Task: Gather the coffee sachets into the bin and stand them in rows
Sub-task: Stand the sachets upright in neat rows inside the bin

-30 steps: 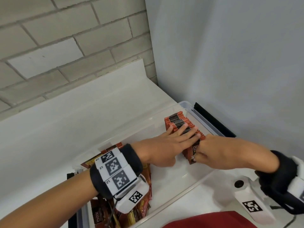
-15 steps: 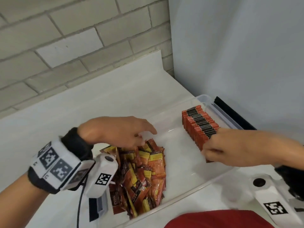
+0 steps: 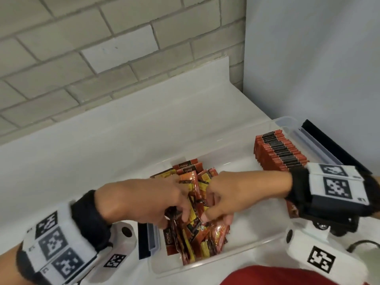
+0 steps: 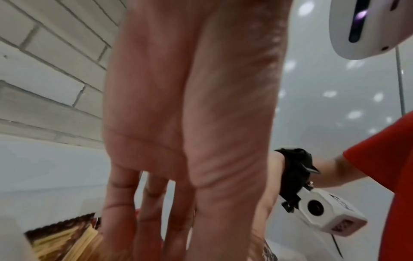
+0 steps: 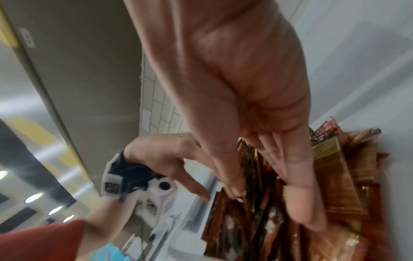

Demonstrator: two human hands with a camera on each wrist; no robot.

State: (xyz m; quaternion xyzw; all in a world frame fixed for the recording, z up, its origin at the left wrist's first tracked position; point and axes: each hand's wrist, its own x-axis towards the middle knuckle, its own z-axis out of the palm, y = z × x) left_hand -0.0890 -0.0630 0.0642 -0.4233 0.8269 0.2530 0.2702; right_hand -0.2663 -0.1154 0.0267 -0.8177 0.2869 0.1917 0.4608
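Note:
A clear plastic bin point(image 3: 236, 250) lies on the white counter. At its left end is a loose heap of red, orange and yellow coffee sachets point(image 3: 197, 235), also seen in the right wrist view point(image 5: 257, 229). A tight row of standing sachets point(image 3: 279, 153) fills the right end. My left hand point(image 3: 181, 214) reaches down into the heap with fairly straight fingers point(image 4: 143, 229) touching sachets. My right hand point(image 3: 213, 214) meets it from the right; its thumb and fingers point(image 5: 263, 203) pinch sachets on top of the heap. What lies under both palms is hidden.
The bin has dark latches at its left end point(image 3: 148, 241) and right end point(image 3: 320, 145). A brick wall point(image 3: 102, 58) backs the counter and a grey wall point(image 3: 308, 58) stands close on the right. My red shirt point(image 3: 277, 276) is at the bottom edge.
My right hand left the standing row and moved left to the loose heap. My left hand dropped from above the heap into it. The row stays upright by itself.

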